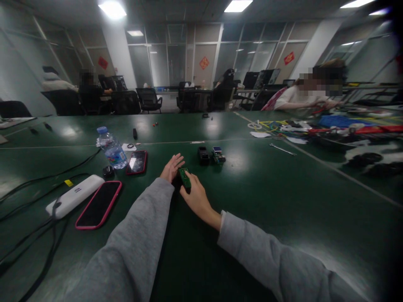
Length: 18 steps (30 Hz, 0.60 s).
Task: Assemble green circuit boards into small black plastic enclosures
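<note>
A small green circuit board (184,178) is held in my right hand (197,193), its fingers closed along the near and right edges. Just left of the board is my left hand (173,167), fingers stretched out and apart, the palm turned toward the board. Whether it touches the board I cannot tell. Beyond my hands, a black plastic housing (203,155) stands on the green table (252,201). Right beside that housing sits another circuit board with a small screen (218,155).
Left of my arms lie a pink-edged phone (99,205), a white power bank (74,196), a second phone (137,162) and black cables. A water bottle (112,149) leans there. At right are a wrench (282,149), tangled wires (270,126) and a seated person (302,98).
</note>
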Motion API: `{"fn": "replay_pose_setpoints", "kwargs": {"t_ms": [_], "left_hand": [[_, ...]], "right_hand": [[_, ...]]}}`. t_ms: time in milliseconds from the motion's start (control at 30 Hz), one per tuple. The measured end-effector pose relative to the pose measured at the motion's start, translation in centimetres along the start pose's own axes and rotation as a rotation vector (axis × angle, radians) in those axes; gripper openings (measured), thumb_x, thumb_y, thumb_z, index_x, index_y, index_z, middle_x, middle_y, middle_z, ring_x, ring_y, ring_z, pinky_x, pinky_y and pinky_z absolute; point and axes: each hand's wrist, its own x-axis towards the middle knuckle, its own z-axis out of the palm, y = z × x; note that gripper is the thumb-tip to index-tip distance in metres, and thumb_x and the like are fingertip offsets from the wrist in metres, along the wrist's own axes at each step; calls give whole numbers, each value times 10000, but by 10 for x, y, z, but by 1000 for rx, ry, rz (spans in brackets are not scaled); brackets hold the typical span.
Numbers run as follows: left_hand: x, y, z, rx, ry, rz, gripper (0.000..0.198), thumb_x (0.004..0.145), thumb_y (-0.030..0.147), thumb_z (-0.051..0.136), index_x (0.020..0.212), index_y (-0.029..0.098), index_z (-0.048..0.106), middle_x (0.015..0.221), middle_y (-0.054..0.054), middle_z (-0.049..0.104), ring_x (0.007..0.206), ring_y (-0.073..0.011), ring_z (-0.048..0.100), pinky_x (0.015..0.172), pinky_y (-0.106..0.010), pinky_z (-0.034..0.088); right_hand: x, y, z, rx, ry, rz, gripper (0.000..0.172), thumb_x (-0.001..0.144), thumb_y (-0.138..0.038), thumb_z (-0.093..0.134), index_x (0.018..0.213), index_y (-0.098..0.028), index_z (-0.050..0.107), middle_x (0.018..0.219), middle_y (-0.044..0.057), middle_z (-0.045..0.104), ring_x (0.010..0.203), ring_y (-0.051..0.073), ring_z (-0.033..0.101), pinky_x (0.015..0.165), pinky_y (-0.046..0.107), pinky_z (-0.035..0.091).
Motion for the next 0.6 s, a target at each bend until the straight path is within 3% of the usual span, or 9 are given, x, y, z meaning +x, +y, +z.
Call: {"fn": "replay_pose_setpoints", "kwargs": {"t_ms": [167, 267, 400, 600], "left_hand": [[-4, 0, 6, -95, 6, -43, 441, 859, 468, 502, 1184, 176, 565, 1142, -97, 639, 996, -204, 627, 925, -360, 468], [-8, -2, 9, -124, -67, -74, 498, 845, 524, 497, 1146, 140, 595, 1031, -113, 671, 975, -226, 636, 904, -371, 488], [-9, -7, 11, -104, -26, -177, 574, 798, 617, 504, 1127, 159, 615, 980, -106, 682, 976, -238, 635, 885, -363, 498], [-7, -9, 14, -116, 47, -142, 430, 841, 455, 525, 1126, 145, 612, 929, -85, 698, 933, -222, 643, 879, -345, 487]], "right_hand": [[21, 2, 12, 65, 112, 25, 539, 848, -248, 504, 1366, -170, 377, 1335, 116, 429, 1235, 222, 426, 1066, 393, 358], [35, 4, 19, 136, 137, 7, 529, 871, -276, 481, 1378, -175, 367, 1358, 108, 421, 1268, 213, 394, 1090, 399, 321], [50, 14, 26, 241, 141, 84, 489, 879, -302, 462, 1346, -163, 416, 1331, 104, 470, 1252, 207, 418, 1088, 400, 314], [57, 37, 34, 394, 128, 259, 469, 896, -368, 419, 1318, -169, 460, 1315, 96, 484, 1232, 192, 437, 1079, 374, 323]]}}
